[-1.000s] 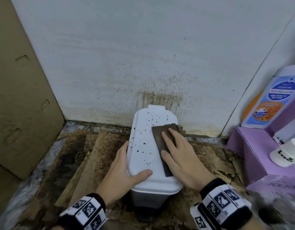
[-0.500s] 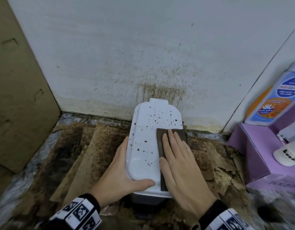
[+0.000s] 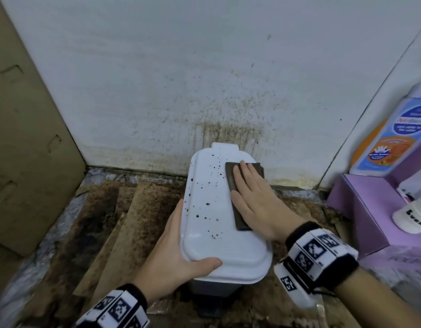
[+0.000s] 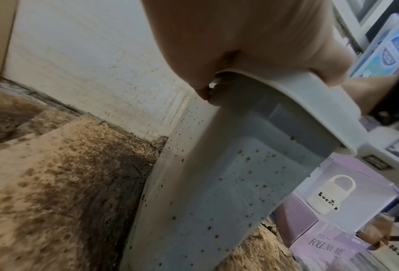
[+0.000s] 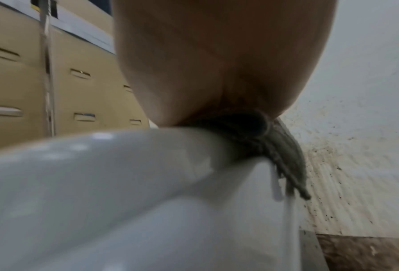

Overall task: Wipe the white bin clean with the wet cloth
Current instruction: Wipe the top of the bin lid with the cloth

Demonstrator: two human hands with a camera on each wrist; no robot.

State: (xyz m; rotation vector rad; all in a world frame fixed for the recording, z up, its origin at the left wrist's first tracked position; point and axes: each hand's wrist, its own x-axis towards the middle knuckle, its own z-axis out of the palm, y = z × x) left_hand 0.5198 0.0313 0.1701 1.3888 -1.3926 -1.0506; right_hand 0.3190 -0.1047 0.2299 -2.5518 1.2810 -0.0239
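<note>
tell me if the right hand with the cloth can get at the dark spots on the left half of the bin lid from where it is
Probably yes. The right hand presses the cloth flat on the lid beside the spots, with bare lid between. The left hand grips only the near-left edge, so it blocks little.

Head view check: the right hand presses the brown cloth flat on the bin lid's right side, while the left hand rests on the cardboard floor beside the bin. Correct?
Not quite. The left hand is not on the cardboard floor: it grips the near-left edge of the bin lid, thumb on top, as the head view shows. The rest stands: the right hand presses the brown cloth flat on the lid's right side.
</note>
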